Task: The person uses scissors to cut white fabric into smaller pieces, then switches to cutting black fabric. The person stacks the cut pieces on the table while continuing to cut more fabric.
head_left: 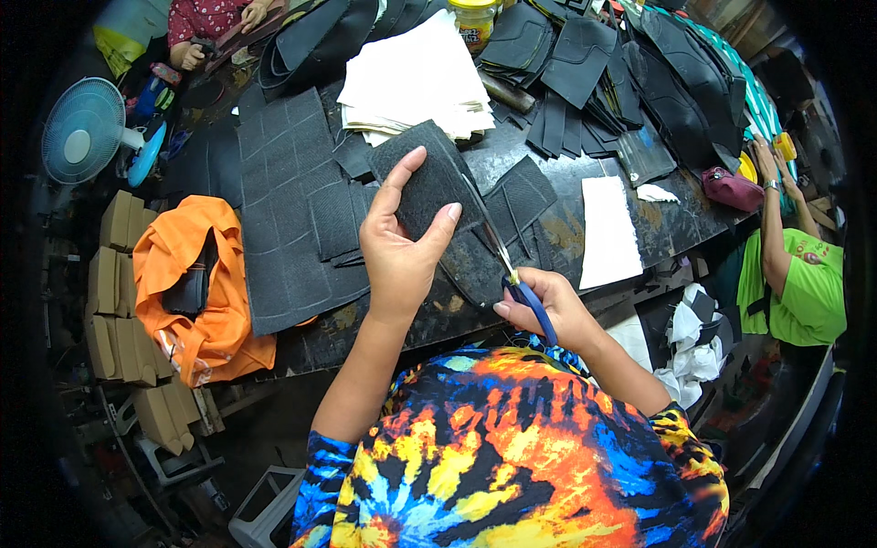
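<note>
The left hand [402, 251] holds a black, roughly rectangular piece of fuzzy, felt-like material [427, 190] above the dark, scuffed worktop [678, 228], its grip narrow, with thumb and index finger showing on the upper face. The right hand's [555, 310] grip closes around the blue handles of metal-bladed scissors [500, 247], blades along the piece's right edge. The piece looks light, bendable, hardly slippery or fragile; a broad pinch on its left side, clear of the blades, seems best.
</note>
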A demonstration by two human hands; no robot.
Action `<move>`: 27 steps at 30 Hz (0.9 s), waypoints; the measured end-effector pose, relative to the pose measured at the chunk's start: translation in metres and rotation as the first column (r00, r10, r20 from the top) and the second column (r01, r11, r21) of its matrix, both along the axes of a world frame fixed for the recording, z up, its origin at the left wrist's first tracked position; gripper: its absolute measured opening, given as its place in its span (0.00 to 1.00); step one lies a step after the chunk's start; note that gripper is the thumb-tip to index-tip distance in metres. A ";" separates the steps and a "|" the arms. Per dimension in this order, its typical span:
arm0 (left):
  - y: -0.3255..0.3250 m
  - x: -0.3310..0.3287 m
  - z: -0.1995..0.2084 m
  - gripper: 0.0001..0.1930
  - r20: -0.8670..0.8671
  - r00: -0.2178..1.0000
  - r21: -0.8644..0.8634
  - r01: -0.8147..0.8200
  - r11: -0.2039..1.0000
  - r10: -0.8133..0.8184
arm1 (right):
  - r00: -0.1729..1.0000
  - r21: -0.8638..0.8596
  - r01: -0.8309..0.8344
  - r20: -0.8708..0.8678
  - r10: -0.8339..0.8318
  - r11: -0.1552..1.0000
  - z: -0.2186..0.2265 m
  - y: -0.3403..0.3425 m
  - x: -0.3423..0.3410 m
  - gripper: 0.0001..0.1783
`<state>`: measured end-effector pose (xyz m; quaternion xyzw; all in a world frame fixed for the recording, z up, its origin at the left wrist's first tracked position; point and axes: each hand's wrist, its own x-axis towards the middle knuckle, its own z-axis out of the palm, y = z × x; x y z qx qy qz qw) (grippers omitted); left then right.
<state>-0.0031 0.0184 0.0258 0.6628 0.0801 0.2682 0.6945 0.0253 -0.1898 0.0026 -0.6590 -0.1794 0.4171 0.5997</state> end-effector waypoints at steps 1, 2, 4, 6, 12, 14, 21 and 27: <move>-0.001 -0.001 0.000 0.30 0.010 1.000 0.008 0.007 1.000 -0.007 | 0.999 -0.003 0.008 -0.034 -0.008 1.000 0.001 -0.002 -0.002 0.13; -0.002 -0.001 -0.001 0.30 -0.003 1.000 0.019 0.001 1.000 -0.001 | 0.998 -0.031 0.012 -0.069 -0.014 0.999 0.002 -0.003 -0.003 0.13; -0.006 -0.002 -0.002 0.30 -0.001 1.000 0.044 -0.004 0.999 0.004 | 1.000 0.040 0.012 -0.028 -0.011 0.999 0.002 -0.003 -0.003 0.14; -0.014 -0.005 -0.003 0.31 -0.016 0.999 0.072 0.042 0.996 -0.041 | 0.999 0.056 0.027 0.035 -0.029 0.998 0.001 -0.003 -0.001 0.14; -0.023 -0.013 -0.005 0.31 -0.002 0.999 0.086 0.051 0.995 -0.051 | 0.995 -0.025 0.042 0.087 -0.040 0.999 -0.003 -0.001 0.000 0.15; -0.023 -0.017 -0.005 0.31 0.014 0.999 0.112 0.027 0.993 -0.029 | 0.999 0.034 0.024 0.027 -0.025 0.999 -0.001 -0.003 -0.003 0.12; -0.027 -0.045 -0.015 0.31 -0.029 0.999 0.180 0.026 0.983 -0.021 | 0.990 0.140 0.013 0.139 -0.033 0.990 0.004 0.010 -0.005 0.11; -0.014 -0.068 -0.013 0.28 -0.009 0.997 0.338 -0.071 0.939 0.078 | 0.998 0.091 -0.053 -0.018 0.055 0.994 0.002 0.004 -0.016 0.12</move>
